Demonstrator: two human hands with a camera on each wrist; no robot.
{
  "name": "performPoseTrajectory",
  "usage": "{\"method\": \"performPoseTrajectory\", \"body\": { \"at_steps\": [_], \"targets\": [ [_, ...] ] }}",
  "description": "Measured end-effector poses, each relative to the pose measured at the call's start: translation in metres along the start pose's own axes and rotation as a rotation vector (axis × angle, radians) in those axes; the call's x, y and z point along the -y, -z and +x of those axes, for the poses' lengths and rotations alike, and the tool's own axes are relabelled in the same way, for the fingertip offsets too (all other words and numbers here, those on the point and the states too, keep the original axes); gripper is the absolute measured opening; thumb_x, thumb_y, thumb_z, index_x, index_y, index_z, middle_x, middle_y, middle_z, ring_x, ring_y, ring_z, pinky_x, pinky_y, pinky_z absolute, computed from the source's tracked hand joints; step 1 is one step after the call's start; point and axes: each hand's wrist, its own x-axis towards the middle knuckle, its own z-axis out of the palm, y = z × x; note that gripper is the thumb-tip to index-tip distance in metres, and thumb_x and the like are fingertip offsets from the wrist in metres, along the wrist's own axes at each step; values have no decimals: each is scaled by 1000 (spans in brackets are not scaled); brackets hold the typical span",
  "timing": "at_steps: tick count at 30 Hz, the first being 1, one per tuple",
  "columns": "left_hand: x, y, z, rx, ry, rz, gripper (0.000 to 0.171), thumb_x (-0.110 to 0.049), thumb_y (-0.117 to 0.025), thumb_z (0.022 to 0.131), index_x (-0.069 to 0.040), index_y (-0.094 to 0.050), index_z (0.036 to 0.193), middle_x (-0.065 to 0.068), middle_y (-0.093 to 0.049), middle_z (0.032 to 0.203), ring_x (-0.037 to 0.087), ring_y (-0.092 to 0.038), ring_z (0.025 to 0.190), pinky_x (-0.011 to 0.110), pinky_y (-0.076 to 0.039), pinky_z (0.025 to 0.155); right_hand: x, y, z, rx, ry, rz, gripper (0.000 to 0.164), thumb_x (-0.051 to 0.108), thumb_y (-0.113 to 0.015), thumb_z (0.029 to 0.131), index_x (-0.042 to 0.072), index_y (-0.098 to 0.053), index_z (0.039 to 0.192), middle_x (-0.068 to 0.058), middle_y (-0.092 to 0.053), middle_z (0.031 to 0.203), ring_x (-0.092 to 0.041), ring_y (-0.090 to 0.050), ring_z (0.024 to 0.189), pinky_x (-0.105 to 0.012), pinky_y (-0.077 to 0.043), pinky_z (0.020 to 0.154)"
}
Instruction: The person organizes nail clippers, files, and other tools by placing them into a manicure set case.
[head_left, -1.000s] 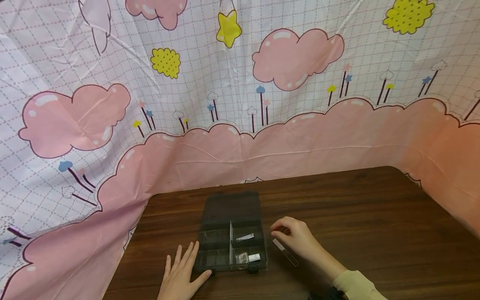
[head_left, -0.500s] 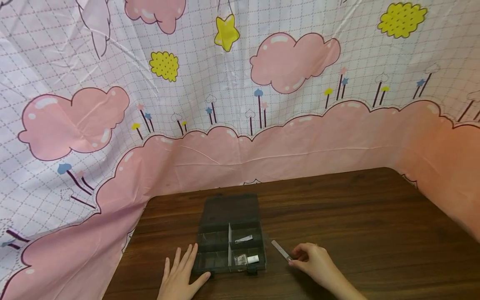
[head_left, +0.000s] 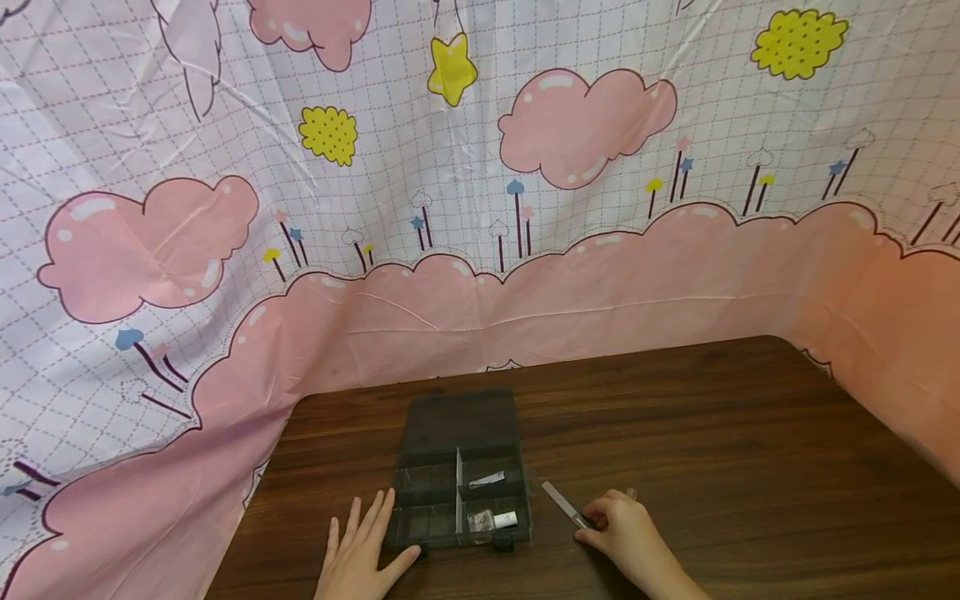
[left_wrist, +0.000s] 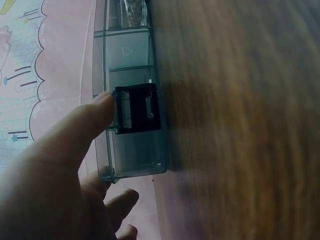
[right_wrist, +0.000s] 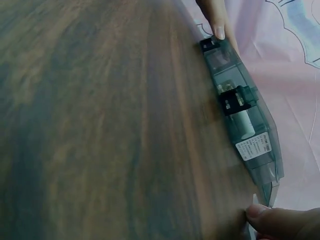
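A dark translucent compartment box [head_left: 420, 523] lies with its lid [head_left: 461, 417] laid back. My left hand [head_left: 356, 546] rests at its left front corner, fingers spread and straight; in the left wrist view the thumb [left_wrist: 102, 107] touches the box beside a black latch [left_wrist: 137, 108]. To the box's right, my right hand [head_left: 626, 533] pinches the near end of a slim nail file [head_left: 558, 500] between thumb and fingers. The file points away toward the box, apart from it. A nail clipper [head_left: 487, 479] sits in the box's back right compartment.
In the front right compartment lies a small clear bottle [head_left: 482, 521] with a white cap [head_left: 506, 519]. A printed label [right_wrist: 254, 146] shows on the box's front. The brown wooden table [head_left: 712, 433] meets a pink patterned curtain [head_left: 600, 292] behind and at the sides.
My right hand has moved from the far end of the nail file, down and toward me, to pinch its near end. The left hand and the box stay put.
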Motion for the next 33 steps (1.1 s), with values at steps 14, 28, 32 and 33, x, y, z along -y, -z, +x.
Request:
{"method": "performPoseTrajectory", "body": {
  "at_steps": [14,28,32,33],
  "targets": [
    [4,-3,2,-13,-13,-3,93,-75,-45,83,-20,-22,154,12,-28,154,45,-9,141,68,4,107,5,-16,0,-141,-5,-49,19,-8,-77,68,6,-64,70,3,-53,73,-5,-52,63,-15,-49,56],
    [3,-3,3,2,-7,-14,94,-76,-46,82,-21,-21,154,13,-27,154,44,-9,142,67,4,107,2,0,0,-262,8,20,19,-9,-75,68,5,-64,75,2,-56,76,-8,-56,65,-14,-50,57],
    [3,-3,2,2,-6,-18,94,-76,-46,82,-21,-21,154,15,-27,154,44,-9,141,67,4,107,14,1,3,-282,31,100,23,-10,-76,68,8,-64,76,5,-56,77,-4,-56,65,-15,-51,57],
    [3,-3,1,2,-6,-20,94,-75,-46,82,-21,-21,154,15,-27,154,45,-9,141,67,4,107,19,1,4,-263,28,126,24,-10,-75,69,9,-64,76,6,-56,77,-3,-55,65,-16,-51,57]
  ]
}}
